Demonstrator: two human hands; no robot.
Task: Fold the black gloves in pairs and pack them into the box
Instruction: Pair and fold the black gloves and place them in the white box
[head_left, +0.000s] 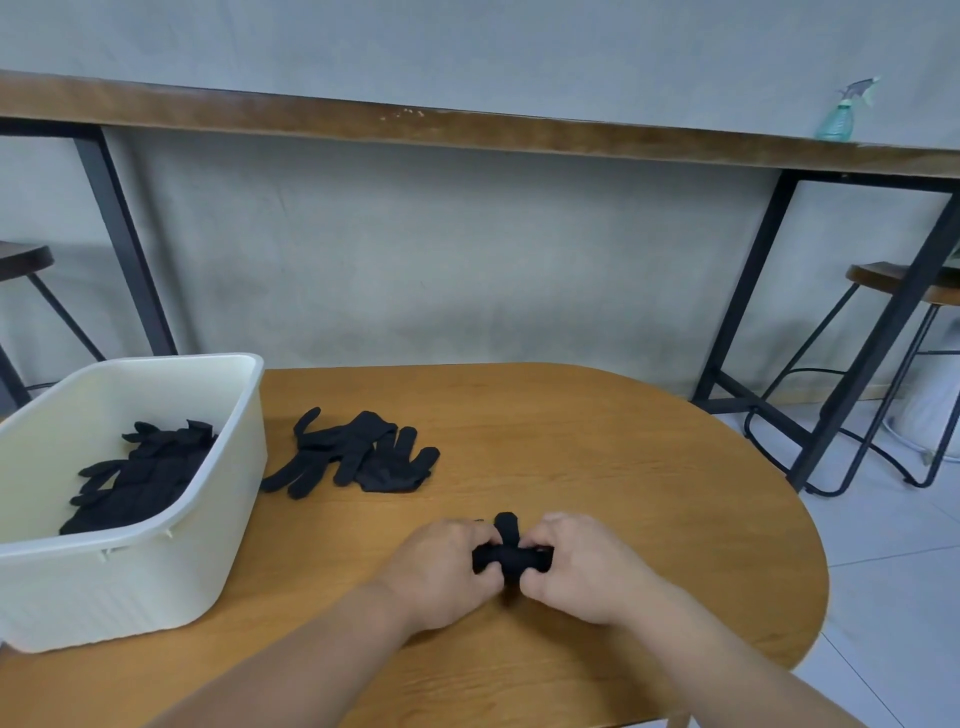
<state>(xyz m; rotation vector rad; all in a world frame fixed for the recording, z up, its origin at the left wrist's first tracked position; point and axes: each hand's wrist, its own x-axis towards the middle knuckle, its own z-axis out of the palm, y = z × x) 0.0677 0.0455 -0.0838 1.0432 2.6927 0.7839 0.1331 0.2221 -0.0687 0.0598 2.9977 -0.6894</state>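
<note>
A rolled-up bundle of black gloves (511, 553) rests on the wooden table (649, 467) near its middle front. My left hand (441, 566) grips its left side and my right hand (582, 566) grips its right side; one glove finger sticks up between them. A loose heap of black gloves (358, 452) lies flat farther back, just right of the box. The cream plastic box (156, 561) stands at the table's left and holds several black gloves (140, 478) on its floor.
The table's rounded right edge drops to a tiled floor. Behind stands a long wooden counter (467, 127) on black legs with a spray bottle (839, 117) on it. One stool (904, 291) is at the right, another at the far left.
</note>
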